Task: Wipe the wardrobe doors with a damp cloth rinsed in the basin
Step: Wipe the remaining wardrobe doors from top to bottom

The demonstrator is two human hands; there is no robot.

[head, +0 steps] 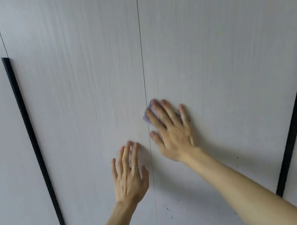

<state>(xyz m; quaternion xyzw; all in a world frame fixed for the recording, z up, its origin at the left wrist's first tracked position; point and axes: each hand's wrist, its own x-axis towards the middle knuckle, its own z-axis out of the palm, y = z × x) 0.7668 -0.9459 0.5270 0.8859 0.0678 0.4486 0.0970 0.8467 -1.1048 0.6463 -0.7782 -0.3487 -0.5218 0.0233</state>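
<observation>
Right hand (172,130) flat, fingers spread, palm pressing a pale purple cloth (148,112) against the right door (223,60); cloth shows only at the fingertips, just right of the seam (144,83). Left hand (130,176) flat and open, nothing in its grip, fingertips on the left door (78,75) just left of the seam; ring (134,167) on one finger. Doors pale grey with fine vertical grain, matte. Long black strip handles (34,151) at the outer edges. Small dark specks (167,209) low on the right door. Both forearms bare, reaching up
</observation>
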